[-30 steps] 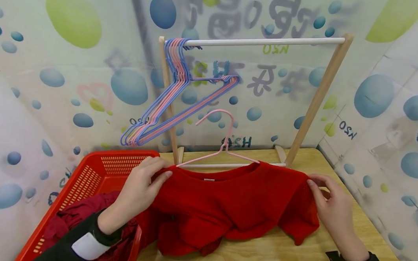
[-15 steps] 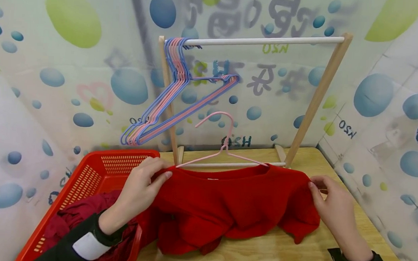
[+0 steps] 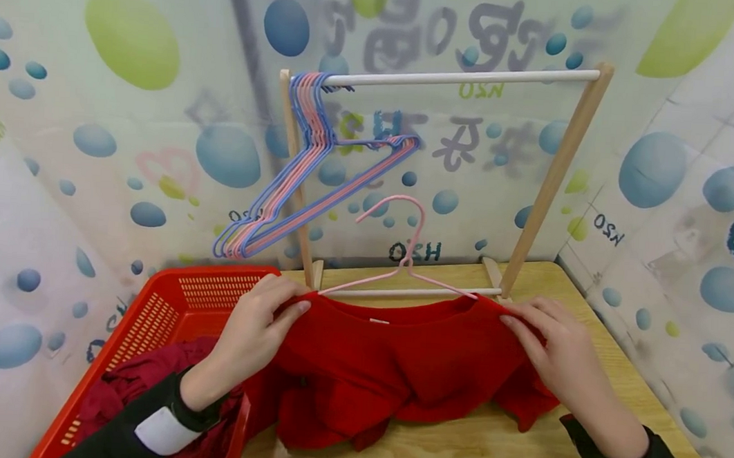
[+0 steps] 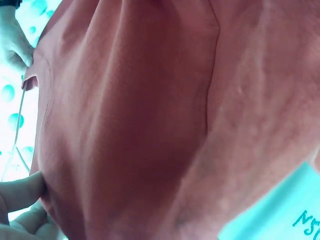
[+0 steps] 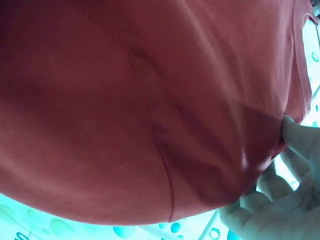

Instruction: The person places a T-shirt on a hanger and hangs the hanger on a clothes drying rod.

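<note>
A red shirt (image 3: pixel 390 375) hangs spread between both hands, its front bunched low over the table. Inside its wide neckline sits a pink hanger (image 3: pixel 406 261), hook upward and leaning right; the ends of its arms are hidden under the shoulders. With thumb and fingers, my left hand (image 3: pixel 254 337) pinches the left shoulder beside the hanger's arm. On the other shoulder, close to the collar, my right hand (image 3: pixel 564 353) grips the cloth. The right wrist view shows that hand (image 5: pixel 290 185) with its thumb on the shirt (image 5: pixel 125 110). Red cloth fills most of the left wrist view.
Behind the shirt stands a wooden rack with a white rail (image 3: pixel 474 77). Several blue and pink hangers (image 3: pixel 309 150) hang at its left end. A red plastic basket (image 3: pixel 151 301) with dark red clothes (image 3: pixel 147 383) stands left on the wooden table (image 3: pixel 455 455).
My right hand has slid left along the shoulder from the sleeve toward the collar. The pink hanger has shifted slightly right and tilted. My left hand keeps its pinch.
</note>
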A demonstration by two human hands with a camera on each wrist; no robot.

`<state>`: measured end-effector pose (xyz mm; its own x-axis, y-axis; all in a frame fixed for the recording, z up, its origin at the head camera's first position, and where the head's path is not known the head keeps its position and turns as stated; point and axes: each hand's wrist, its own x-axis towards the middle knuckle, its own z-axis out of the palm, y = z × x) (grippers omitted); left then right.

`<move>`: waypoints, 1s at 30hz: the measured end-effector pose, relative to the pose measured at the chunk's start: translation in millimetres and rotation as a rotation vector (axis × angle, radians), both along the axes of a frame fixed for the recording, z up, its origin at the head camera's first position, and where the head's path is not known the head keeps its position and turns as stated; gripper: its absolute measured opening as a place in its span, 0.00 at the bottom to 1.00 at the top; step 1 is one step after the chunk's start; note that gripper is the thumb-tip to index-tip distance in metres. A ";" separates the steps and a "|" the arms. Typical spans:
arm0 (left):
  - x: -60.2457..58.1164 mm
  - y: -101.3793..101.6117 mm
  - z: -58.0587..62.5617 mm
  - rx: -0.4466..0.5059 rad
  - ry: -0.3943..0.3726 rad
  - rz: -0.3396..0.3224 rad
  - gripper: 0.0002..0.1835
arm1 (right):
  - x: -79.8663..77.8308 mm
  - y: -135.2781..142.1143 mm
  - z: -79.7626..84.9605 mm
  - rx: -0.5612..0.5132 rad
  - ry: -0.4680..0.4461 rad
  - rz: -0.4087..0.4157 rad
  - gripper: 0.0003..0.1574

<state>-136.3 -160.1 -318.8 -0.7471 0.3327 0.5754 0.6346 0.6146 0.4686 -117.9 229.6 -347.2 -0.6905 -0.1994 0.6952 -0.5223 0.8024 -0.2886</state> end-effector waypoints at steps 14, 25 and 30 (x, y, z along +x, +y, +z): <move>-11.2 12.8 2.9 -0.132 0.034 -0.018 0.11 | 13.8 11.4 -0.9 0.031 -0.023 0.044 0.17; -9.9 4.0 3.7 -0.066 0.066 0.060 0.23 | 22.0 27.5 0.1 -0.017 0.043 -0.044 0.17; -6.8 -0.5 5.9 -0.035 0.107 0.078 0.21 | 19.4 34.1 -0.9 -0.031 0.086 -0.107 0.14</move>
<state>-143.1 -160.6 -312.8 -0.7067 0.2973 0.6420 0.6291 0.6791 0.3781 -98.5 263.7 -348.1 -0.6443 -0.1054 0.7574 -0.4582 0.8462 -0.2720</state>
